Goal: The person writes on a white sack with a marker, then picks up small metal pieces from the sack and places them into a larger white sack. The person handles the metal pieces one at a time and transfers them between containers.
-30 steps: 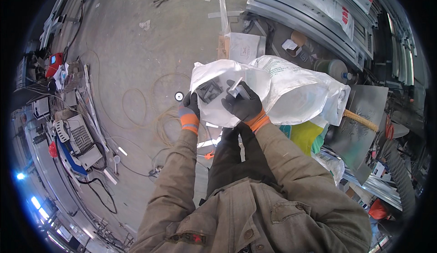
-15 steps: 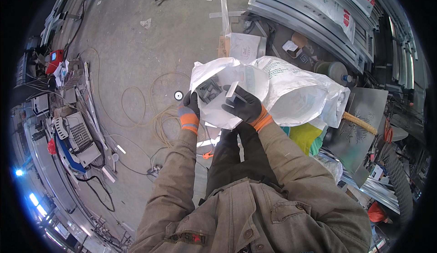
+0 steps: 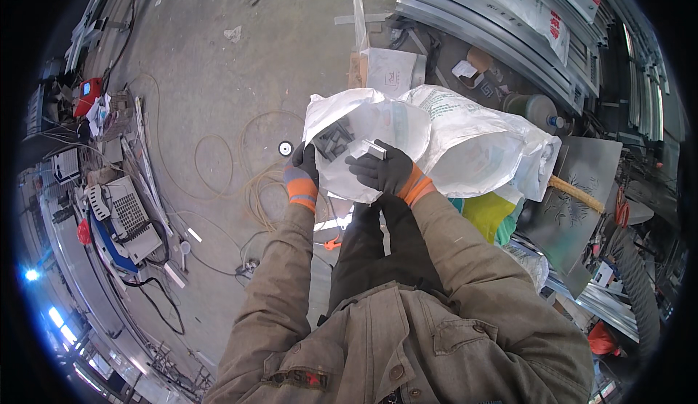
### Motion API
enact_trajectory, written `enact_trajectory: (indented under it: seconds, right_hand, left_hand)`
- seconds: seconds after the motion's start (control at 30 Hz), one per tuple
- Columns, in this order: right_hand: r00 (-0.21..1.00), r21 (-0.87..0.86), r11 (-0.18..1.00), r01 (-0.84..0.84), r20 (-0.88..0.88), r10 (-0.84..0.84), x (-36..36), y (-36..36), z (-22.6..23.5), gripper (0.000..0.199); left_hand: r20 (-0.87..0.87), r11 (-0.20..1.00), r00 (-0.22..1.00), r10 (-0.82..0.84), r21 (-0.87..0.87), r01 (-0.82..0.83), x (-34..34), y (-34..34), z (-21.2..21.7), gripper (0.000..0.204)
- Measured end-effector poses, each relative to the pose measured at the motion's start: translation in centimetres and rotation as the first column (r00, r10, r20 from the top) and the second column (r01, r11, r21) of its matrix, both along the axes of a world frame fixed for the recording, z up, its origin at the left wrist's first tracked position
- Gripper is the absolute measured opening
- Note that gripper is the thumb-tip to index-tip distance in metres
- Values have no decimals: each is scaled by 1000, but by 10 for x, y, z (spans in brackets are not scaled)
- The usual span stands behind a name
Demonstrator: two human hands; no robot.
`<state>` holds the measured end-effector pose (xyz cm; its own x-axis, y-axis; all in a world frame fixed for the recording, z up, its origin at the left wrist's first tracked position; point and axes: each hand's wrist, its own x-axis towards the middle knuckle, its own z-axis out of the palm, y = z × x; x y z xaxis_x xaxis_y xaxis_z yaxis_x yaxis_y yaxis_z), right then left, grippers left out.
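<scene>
A white woven sack stands open in front of me, with several short grey metal pieces inside it. My left hand, in a dark and orange work glove, is closed on the sack's left rim. Over the mouth of the sack, my right hand, gloved alike, holds a short silvery metal profile piece between thumb and fingers. The other fingers reach left above the pieces in the sack. A second white sack lies open against the first on the right.
Beyond the sacks lies a cardboard box. Long metal profiles are stacked at the far right. A loose hose coils on the floor at left, near a small wheel. A wooden handle crosses a metal sheet at right.
The metal piece in my right hand has turned and now sits lower against the fingers. That hand has shifted slightly, its fingers pointing more to the left. My left hand stays on the rim.
</scene>
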<state>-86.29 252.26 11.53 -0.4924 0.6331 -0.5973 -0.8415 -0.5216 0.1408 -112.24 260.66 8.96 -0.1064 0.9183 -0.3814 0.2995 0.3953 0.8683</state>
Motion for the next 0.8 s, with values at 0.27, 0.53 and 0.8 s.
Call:
enact_trajectory:
  seconds: [0.27, 0.53, 0.8]
  right_hand:
    - [984, 87, 982, -165, -54, 170, -7, 9, 15, 68]
    - [973, -33, 986, -165, 159, 168, -24, 21, -13, 59]
    - [-261, -237, 813, -531, 959, 109, -49, 30, 31, 76]
  left_hand:
    - [-6, 999, 1000, -28, 18, 28, 4, -1, 9, 37]
    - [-15, 998, 998, -57, 27, 57, -3, 3, 0, 39]
    - [-130, 970, 963, -235, 30, 241, -4, 29, -3, 47]
